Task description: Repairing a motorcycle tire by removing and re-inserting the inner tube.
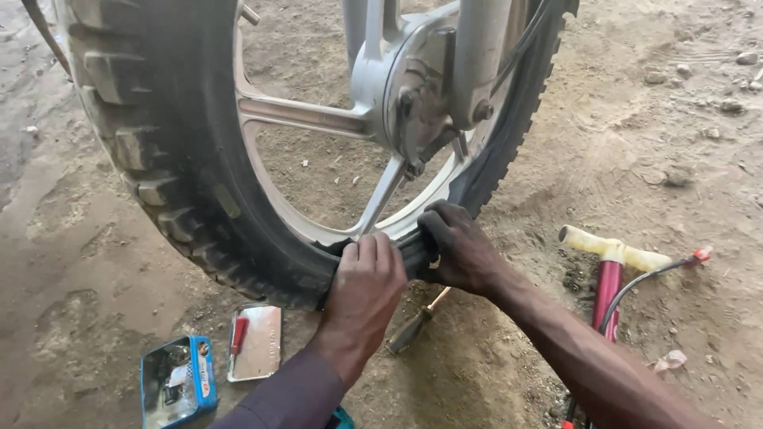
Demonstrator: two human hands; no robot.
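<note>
We see only part of the black knobby rubber motorcycle tyre (pixel 183 159): its top and left run out of the picture, and the silver spoked alloy rim (pixel 318 115) and grey fork leg (pixel 481 56) are cut off above. At the bottom of the wheel both of our hands press on the tyre's sidewall where it meets the rim. Our left hand (pixel 362 290) lies flat over the rubber with the fingers curled onto its edge; the fingertips are hidden against the tyre, so we cannot tell how firmly they clamp. Our right hand (pixel 461 246), just beside the left one, is closed around the tyre's edge, thumb tucked out of sight behind it.

Directly below the two hands a dark-handled screwdriver (pixel 413 326) lies on the brown dirt ground (pixel 95 294), its tip hidden under our right wrist. Below and to the left of our left hand sits an open blue rectangular tin (pixel 176 380); its contents are dark, small and hard to make out. Its shiny metal lid (pixel 256 343) lies beside it, nearer the hands, with a small red tube (pixel 238 334) resting on it. To the right of our right forearm stands a red hand pump with a pale yellow handle (pixel 612 270), its base cut off, a thin black hose (pixel 644 282) looping from it.
</note>
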